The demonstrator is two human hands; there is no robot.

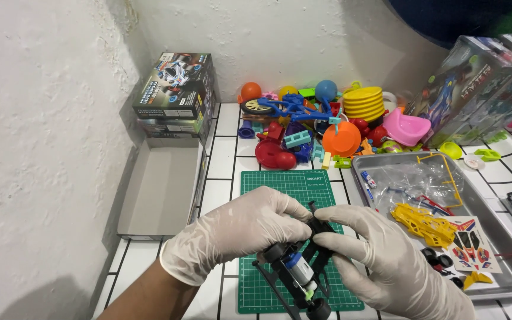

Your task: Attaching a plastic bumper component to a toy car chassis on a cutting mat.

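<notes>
- Thin, smooth, slightly wrinkled whitish rubber gloves over left hand (241, 228) and right hand (380, 252).
- Matt black plastic on toy car chassis (300, 272); shiny metal can on its small motor (299, 268).
- Matt green rubbery cutting mat (280, 181) with fine printed grid.
- Dull brushed metal tray (508, 278); crinkled glossy clear plastic bag (413, 178) inside.
- Bright yellow hard plastic body shell (425, 224); glossy paper sticker sheet (472, 244).
- Grey matt cardboard on open box tray (161, 186); glossy printed cardboard on stacked kit boxes (176, 89).
- Smooth, shiny coloured plastic throughout toy pile (321, 127).
- Glossy white ceramic tiles on counter (223, 166); rough, chalky white plaster wall (37, 118).
</notes>
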